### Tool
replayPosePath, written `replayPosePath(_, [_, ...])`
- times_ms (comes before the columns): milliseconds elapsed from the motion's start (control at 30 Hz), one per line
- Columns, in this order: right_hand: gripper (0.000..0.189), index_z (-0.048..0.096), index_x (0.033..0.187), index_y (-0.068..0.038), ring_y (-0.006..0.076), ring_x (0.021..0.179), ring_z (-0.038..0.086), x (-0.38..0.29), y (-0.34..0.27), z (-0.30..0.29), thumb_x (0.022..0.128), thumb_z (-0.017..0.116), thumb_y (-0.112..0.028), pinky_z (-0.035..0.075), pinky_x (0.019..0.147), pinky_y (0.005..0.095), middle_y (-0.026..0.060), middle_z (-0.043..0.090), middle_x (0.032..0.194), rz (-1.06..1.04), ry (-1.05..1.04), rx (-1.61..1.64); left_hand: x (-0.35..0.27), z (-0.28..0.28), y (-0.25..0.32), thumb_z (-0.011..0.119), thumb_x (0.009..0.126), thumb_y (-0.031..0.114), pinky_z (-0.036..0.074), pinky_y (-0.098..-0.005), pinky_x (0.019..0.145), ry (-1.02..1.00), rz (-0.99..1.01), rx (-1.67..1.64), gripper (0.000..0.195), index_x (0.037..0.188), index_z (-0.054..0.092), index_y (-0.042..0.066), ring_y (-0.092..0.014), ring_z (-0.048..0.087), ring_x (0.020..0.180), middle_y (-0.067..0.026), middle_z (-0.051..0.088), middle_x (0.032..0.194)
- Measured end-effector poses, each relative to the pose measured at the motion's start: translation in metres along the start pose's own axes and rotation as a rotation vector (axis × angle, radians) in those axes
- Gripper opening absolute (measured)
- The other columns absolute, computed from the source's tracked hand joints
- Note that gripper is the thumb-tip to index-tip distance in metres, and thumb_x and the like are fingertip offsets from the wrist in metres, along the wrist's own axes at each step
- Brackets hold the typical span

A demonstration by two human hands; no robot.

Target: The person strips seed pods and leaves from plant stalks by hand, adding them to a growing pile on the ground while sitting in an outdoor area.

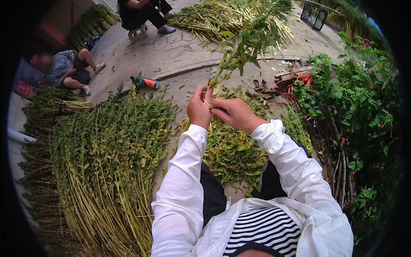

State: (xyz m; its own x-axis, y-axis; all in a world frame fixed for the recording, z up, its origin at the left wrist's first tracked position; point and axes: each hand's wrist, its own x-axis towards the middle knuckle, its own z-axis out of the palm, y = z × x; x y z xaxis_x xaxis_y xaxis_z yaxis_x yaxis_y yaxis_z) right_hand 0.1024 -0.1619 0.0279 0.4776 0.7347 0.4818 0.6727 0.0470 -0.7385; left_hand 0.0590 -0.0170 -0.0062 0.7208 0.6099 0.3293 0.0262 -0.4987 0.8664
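Note:
A leafy green stalk (pixel 243 51), apparently sesame with pods along its stem, slants up and away from my left hand (pixel 198 107). The fingers of that hand are closed around its lower stem. My right hand (pixel 239 112) meets the left one, thumb and forefinger pinched at the stem; a thin pale strand shows there, and what exactly the fingertips hold is too small to tell. Below both hands, between my knees, lies a heap of plucked green and yellowing leaves (pixel 236 151).
Cut stalks (pixel 106 154) lie in a broad pile at left; another pile (pixel 221 19) is at the back. A dark bottle (pixel 146 82) rests on the paving. Flowering bushes (pixel 350 93) and sticks border the right. Two people (pixel 69 67) sit farther off. A black crate (pixel 313 16) stands back right.

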Motion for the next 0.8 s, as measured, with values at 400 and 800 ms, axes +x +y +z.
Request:
replayPosePath(400, [0.028, 0.063, 0.102, -0.005, 0.0368, 0.080, 0.064, -0.022, 0.020, -0.027, 0.085, 0.063, -0.028, 0.050, 0.072, 0.0429, 0.0167, 0.067, 0.087, 0.203, -0.364, -0.268, 0.015, -0.017, -0.006, 0.056, 0.096, 0.025, 0.024, -0.0196, 0.049, -0.094, -0.146, -0.490, 0.022, 0.089, 0.059, 0.005, -0.002, 0.033, 0.055, 0.0075, 0.044, 0.063])
replayPosePath(800, [0.039, 0.055, 0.124, -0.008, 0.0114, 0.061, 0.060, 0.003, 0.020, -0.055, 0.087, 0.065, -0.014, 0.048, 0.057, 0.0254, 0.0079, 0.067, 0.078, 0.216, 0.446, 0.101, -0.005, 0.000, 0.012, 0.060, 0.094, 0.023, 0.032, -0.0182, 0.053, -0.266, -0.213, -0.553, 0.020, 0.090, 0.060, 0.004, -0.002, 0.043, 0.060, 0.0059, 0.055, 0.070])
